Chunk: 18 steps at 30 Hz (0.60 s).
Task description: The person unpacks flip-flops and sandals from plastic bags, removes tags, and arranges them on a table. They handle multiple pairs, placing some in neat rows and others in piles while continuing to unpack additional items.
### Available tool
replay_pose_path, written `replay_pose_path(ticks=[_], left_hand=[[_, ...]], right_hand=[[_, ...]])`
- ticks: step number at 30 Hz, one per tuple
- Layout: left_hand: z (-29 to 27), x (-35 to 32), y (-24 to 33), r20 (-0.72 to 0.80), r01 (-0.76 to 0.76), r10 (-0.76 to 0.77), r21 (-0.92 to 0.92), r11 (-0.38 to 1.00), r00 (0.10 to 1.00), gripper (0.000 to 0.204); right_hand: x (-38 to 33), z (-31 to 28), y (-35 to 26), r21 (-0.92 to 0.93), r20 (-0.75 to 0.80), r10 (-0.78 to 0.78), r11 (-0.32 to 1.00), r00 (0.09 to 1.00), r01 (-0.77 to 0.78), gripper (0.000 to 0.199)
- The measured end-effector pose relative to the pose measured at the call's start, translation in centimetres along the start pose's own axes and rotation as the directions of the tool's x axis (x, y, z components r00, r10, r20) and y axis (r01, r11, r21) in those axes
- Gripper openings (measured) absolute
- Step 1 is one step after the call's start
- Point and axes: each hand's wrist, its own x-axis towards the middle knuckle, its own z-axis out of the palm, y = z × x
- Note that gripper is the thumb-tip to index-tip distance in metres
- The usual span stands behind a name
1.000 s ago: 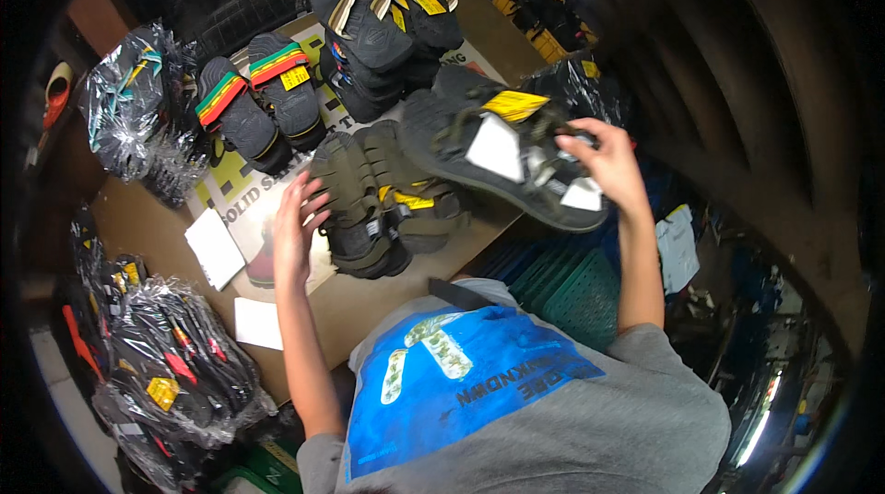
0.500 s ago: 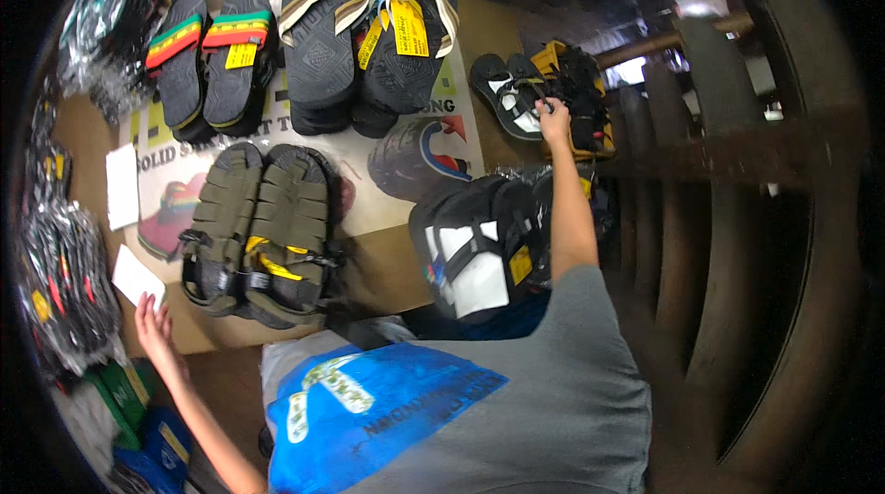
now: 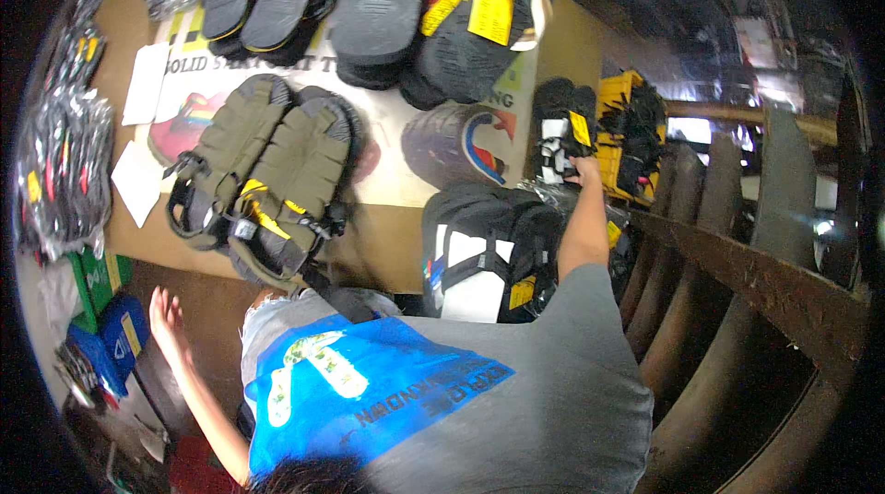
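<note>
Worktop point(image 3: 387, 234) carries olive sandals point(image 3: 263, 158). Right hand point(image 3: 584, 169) touches black sandals point(image 3: 556, 107) beside a yellow crate point(image 3: 616, 91); finger closure cannot be determined. Left hand point(image 3: 170, 326) is extended, fingers apart.

Black sandal pair point(image 3: 562, 116), white patches around straps, yellow tag point(image 3: 580, 128) on right one; side by side, toes away, worktop's point(image 3: 579, 42) right end, near yellow crate point(image 3: 616, 88).
</note>
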Motion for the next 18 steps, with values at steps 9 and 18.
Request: replay_pose_path(ticks=[9, 18], left_hand=[[2.0, 0.1, 4.7, 0.052, -0.191, 0.184, 0.298, 0.935, 0.982, 0.037], [0.4, 16.6, 2.0, -0.014, 0.026, -0.022, 0.408, 0.913, 1.000, 0.057]], right_hand=[[-13.9, 0.8, -9.9, -0.799, -0.056, -0.678, 0.471, 0.733, 0.375, 0.076], [-43.6, 11.0, -8.2, -0.509, -0.091, -0.985, 0.172, 0.147, 0.843, 0.033]])
